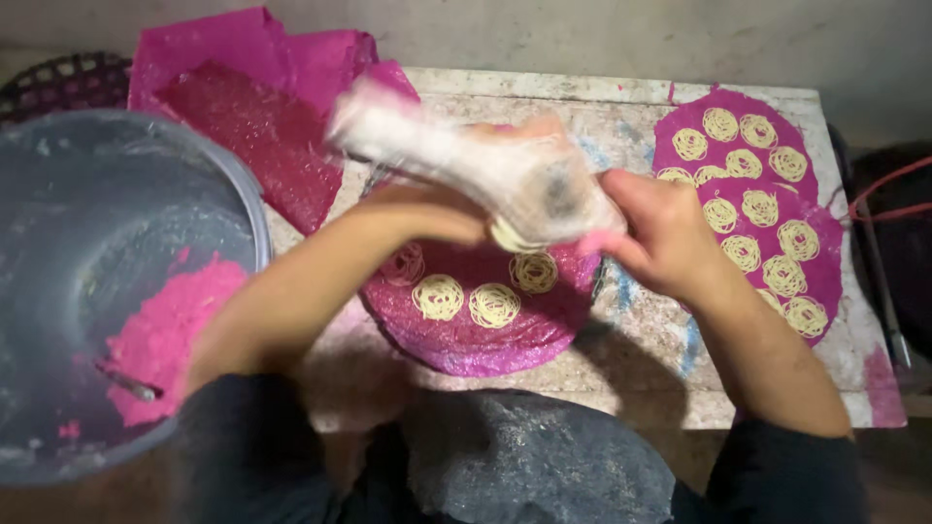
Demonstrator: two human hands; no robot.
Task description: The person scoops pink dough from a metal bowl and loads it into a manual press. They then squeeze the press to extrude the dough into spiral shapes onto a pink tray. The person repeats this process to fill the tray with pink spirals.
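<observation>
Both my hands hold a whitish dough press [485, 165], blurred by motion, above a round pink mat [466, 340]. My left hand [427, 209] grips it from the near left side, and my right hand [660, 233] holds its right end. Pale noodle strands hang from the bottom of the press. Three yellow noodle spirals [493, 304] lie on the mat below, with a fainter one at its left edge.
A second pink mat [680, 146] at the right carries several noodle spirals. A grey basin [116, 243] at the left holds pink dough [165, 330] and a spoon. Folded pink mats [252, 107] lie at the back left of the worn table [631, 369].
</observation>
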